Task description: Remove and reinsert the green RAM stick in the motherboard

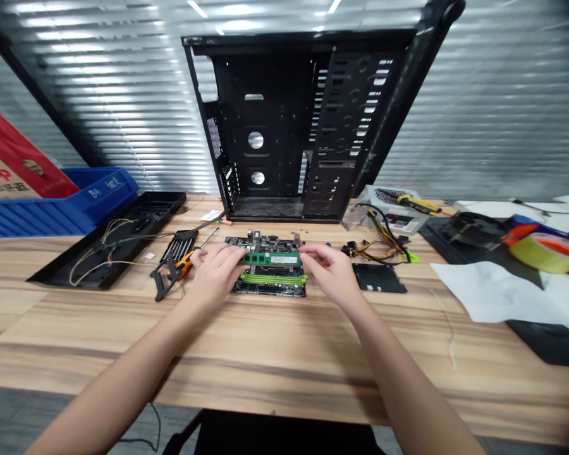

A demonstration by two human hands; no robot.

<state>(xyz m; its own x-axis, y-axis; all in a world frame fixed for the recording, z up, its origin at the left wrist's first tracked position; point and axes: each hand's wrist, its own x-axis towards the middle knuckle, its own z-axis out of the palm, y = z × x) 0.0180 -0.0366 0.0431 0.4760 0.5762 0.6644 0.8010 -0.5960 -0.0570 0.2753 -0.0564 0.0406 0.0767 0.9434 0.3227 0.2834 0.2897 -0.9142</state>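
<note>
A green RAM stick (270, 258) with a white label is held level above the motherboard (270, 291). My left hand (218, 264) grips its left end, fingers closed over the edge. At the other end, the fingertips of my right hand (327, 268) pinch the stick. Light-green memory slots (274, 279) run across the board just nearer to me than the stick. The board lies flat on the wooden table, its left and right edges partly covered by my hands.
An open black computer case (275, 126) stands behind the board. To the left are pliers (165, 278), a black panel (104, 253) with wires and a blue bin (95, 196). Cables (377, 246), a black drive (379, 278), white paper (493, 297) and yellow tape (554, 253) lie right.
</note>
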